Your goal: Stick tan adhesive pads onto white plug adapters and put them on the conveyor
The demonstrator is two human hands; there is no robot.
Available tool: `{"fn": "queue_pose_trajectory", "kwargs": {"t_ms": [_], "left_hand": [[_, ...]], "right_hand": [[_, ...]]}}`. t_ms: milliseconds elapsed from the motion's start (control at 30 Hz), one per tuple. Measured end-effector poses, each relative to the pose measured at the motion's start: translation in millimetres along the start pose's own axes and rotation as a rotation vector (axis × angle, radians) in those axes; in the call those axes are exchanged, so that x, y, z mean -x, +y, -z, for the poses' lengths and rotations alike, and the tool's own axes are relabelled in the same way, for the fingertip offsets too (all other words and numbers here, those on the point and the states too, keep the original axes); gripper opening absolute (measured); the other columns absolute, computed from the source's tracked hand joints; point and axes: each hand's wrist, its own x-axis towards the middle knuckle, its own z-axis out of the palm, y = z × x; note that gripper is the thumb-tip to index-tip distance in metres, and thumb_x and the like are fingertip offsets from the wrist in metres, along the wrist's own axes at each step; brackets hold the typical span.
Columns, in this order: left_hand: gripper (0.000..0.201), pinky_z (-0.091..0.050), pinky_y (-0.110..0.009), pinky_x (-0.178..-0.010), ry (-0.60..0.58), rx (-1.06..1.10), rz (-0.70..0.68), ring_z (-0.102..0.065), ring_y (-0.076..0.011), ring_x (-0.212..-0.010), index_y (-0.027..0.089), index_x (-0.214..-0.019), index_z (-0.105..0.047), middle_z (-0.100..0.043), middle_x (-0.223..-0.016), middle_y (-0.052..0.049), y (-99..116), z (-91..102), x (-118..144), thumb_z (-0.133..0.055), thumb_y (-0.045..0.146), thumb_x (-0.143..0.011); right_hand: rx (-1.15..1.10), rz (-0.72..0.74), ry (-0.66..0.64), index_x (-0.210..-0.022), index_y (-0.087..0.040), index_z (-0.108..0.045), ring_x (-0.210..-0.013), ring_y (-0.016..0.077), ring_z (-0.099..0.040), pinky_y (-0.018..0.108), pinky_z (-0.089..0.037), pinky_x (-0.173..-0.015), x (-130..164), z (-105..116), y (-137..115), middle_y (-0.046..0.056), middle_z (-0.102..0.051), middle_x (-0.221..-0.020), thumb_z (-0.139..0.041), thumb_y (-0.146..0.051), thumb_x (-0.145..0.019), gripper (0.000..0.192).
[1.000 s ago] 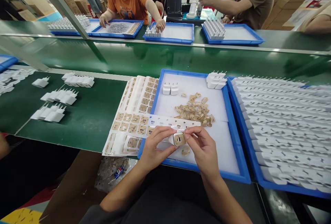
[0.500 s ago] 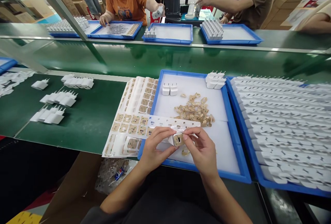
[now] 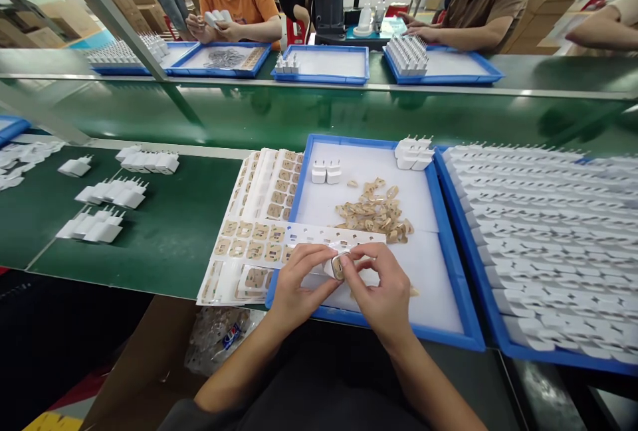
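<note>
A small white charger plug [image 3: 335,265] with a tan sticker on its face sits between both hands, over the near part of a blue tray [image 3: 451,252]. My left hand [image 3: 298,283] grips the plug from the left. My right hand [image 3: 383,290] pinches its face with thumb and forefinger. Under the hands lies a white sticker backing sheet [image 3: 319,237] with empty holes. A heap of peeled tan film pieces [image 3: 375,212] lies in the tray's middle. Two white plugs [image 3: 326,171] stand at its far left and a small cluster of plugs [image 3: 413,153] at its far right.
Sheets of tan stickers [image 3: 259,212] overlap left of the tray. A second blue tray [image 3: 503,344] on the right holds rows of several white plugs [image 3: 543,232]. Groups of plugs [image 3: 114,192] lie on the green mat at left. Across the conveyor, other people work at blue trays [image 3: 323,76].
My right hand has shifted left over the plug's face, covering most of the tan sticker. The person in orange across the belt has drawn both hands together at the chest.
</note>
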Motion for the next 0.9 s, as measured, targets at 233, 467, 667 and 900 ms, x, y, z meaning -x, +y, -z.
{"fn": "queue_pose_trajectory", "kwargs": {"t_ms": [233,467,667,900], "left_hand": [[0.031,-0.055,-0.038,-0.090,0.081,0.072,0.058,-0.060,-0.0208,-0.106,0.024,-0.114,-0.060,-0.061,-0.110,-0.007,-8.4,-5.7,6.8,-0.072,0.022,-0.086],[0.038,-0.053,-0.037,-0.087,0.126,0.008,-0.080,-0.060,-0.0191,-0.100,0.025,-0.110,-0.055,-0.059,-0.106,-0.004,-7.6,-6.3,7.6,-0.075,0.015,-0.080],[0.037,-0.054,-0.034,-0.081,0.123,-0.086,-0.198,-0.058,-0.0181,-0.098,0.024,-0.110,-0.053,-0.058,-0.106,-0.005,-1.5,-6.5,3.8,-0.072,0.009,-0.082],[0.035,-0.054,-0.034,-0.080,0.138,-0.138,-0.249,-0.059,-0.0180,-0.095,0.023,-0.108,-0.054,-0.060,-0.104,-0.005,-0.5,-6.9,2.1,-0.072,0.007,-0.082]], "right_hand": [[-0.419,-0.262,-0.264,-0.117,-0.029,-0.070,-0.093,0.0196,-0.059,0.026,-0.060,-0.067,1.7,-0.5,7.8,0.006,-0.056,-0.106,-0.072,-0.027,-0.087,0.031],[-0.558,-0.320,-0.178,-0.112,-0.032,-0.076,-0.100,0.0201,-0.057,0.027,-0.055,-0.075,11.6,-9.5,12.0,0.005,-0.055,-0.106,-0.060,-0.028,-0.096,0.022],[-0.640,-0.316,-0.086,-0.098,-0.029,-0.073,-0.098,0.0192,-0.054,0.027,-0.049,-0.081,9.5,-18.9,5.6,0.002,-0.054,-0.099,-0.070,-0.022,-0.085,0.015],[-0.656,-0.321,-0.039,-0.091,-0.026,-0.072,-0.096,0.0190,-0.052,0.029,-0.043,-0.086,10.2,-22.8,7.0,0.001,-0.054,-0.094,-0.066,-0.017,-0.085,0.012]]}}
